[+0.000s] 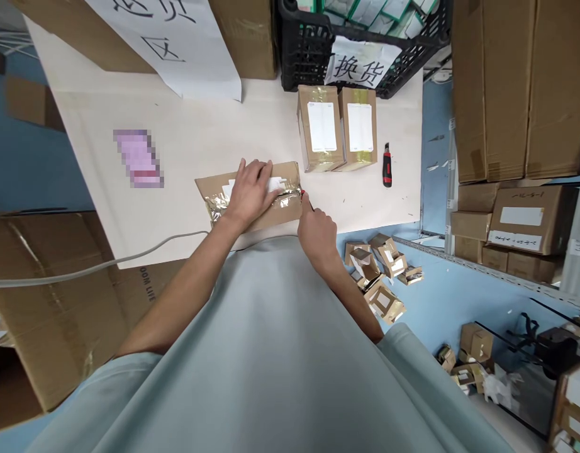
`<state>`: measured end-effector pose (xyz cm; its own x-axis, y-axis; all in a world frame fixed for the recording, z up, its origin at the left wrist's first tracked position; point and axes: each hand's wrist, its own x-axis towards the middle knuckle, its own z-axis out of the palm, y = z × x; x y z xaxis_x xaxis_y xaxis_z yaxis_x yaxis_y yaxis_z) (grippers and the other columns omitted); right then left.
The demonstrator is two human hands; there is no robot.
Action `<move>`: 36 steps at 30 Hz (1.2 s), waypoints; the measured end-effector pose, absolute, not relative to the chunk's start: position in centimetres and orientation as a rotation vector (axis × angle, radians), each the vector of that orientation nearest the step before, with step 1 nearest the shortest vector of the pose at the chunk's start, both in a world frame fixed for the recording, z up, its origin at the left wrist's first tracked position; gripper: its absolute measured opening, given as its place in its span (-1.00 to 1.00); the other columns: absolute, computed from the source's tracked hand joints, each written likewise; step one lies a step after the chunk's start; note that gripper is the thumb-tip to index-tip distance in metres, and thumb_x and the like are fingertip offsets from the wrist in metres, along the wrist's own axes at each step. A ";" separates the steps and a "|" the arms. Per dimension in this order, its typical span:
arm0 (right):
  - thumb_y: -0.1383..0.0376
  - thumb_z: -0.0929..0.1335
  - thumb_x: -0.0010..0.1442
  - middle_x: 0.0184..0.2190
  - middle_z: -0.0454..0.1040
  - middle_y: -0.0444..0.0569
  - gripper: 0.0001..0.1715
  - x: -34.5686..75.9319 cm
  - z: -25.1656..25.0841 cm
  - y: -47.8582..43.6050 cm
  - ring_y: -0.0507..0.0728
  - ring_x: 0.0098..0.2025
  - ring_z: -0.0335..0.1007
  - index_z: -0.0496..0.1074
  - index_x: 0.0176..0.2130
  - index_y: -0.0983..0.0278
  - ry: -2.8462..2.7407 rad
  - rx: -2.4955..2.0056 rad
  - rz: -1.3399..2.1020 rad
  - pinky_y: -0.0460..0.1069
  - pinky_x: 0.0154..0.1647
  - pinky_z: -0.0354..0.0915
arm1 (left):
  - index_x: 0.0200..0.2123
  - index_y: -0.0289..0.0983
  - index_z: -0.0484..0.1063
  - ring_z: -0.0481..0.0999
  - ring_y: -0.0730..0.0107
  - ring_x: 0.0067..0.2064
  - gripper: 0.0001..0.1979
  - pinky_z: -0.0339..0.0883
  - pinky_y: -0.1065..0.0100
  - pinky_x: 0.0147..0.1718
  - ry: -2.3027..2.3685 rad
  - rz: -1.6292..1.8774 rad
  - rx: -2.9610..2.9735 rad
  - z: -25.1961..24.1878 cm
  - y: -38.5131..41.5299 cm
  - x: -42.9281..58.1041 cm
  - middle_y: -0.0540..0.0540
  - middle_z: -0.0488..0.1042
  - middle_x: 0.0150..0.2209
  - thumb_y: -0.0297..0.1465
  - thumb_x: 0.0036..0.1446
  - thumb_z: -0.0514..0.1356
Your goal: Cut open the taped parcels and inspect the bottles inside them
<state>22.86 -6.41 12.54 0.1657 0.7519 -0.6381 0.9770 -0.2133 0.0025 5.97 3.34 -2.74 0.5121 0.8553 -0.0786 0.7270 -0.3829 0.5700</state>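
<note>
Carton (pixel 274 216), long axis roughly left-right

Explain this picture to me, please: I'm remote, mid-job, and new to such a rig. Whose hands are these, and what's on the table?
There is no machine here, just a person's two bare hands. The single picture comes from a camera worn on that person's head, looking forward and down, so the grey-blue shirt below is the wearer's own. The left hand rests on a taped cardboard box on the pale table. The right hand, at the box's right end, is closed around a slim object; only a bit of red shows, so I can't name it surely. Beyond are two cartons with white labels, a red-and-black cutter to their right, and a black crate at the back. The pink item at left is blurred out.
</note>
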 end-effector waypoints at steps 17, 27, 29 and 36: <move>0.47 0.12 0.64 0.06 0.71 0.30 -0.16 23.9 13.9 -5.2 0.30 0.11 0.72 -0.11 0.74 0.30 1.660 2.012 -0.770 0.09 0.14 0.54 | 0.66 -0.37 0.16 0.08 -0.52 0.67 0.10 -0.22 -0.44 0.64 1.228 0.243 2.155 -1.2 3.4 6.1 -0.56 0.31 0.53 0.34 0.42 0.12; 0.48 0.22 0.59 0.09 0.68 0.37 -0.04 22.4 12.0 -5.1 0.32 0.13 0.73 -0.21 0.76 0.28 1.666 1.983 -0.718 0.10 0.11 0.58 | 0.67 -0.40 0.11 0.06 -0.59 0.67 0.09 -0.26 -0.50 0.64 1.231 0.245 2.180 -1.6 3.2 6.5 -0.60 0.30 0.52 0.26 0.43 0.20; 0.50 0.19 0.59 0.08 0.69 0.35 -0.06 22.2 12.4 -5.7 0.29 0.13 0.74 -0.19 0.76 0.27 1.646 1.983 -0.721 0.08 0.11 0.58 | 0.67 -0.40 0.11 0.06 -0.58 0.67 0.08 -0.25 -0.50 0.63 1.213 0.238 2.179 -1.4 3.2 6.4 -0.60 0.30 0.52 0.25 0.44 0.20; 0.48 0.16 0.61 0.08 0.70 0.34 -0.11 22.3 13.0 -6.8 0.28 0.13 0.73 -0.15 0.75 0.27 1.598 1.980 -0.700 0.06 0.09 0.57 | 0.68 -0.37 0.10 0.07 -0.58 0.67 0.00 -0.23 -0.54 0.63 1.174 0.259 2.156 -1.4 3.1 6.1 -0.56 0.33 0.51 0.13 0.46 0.25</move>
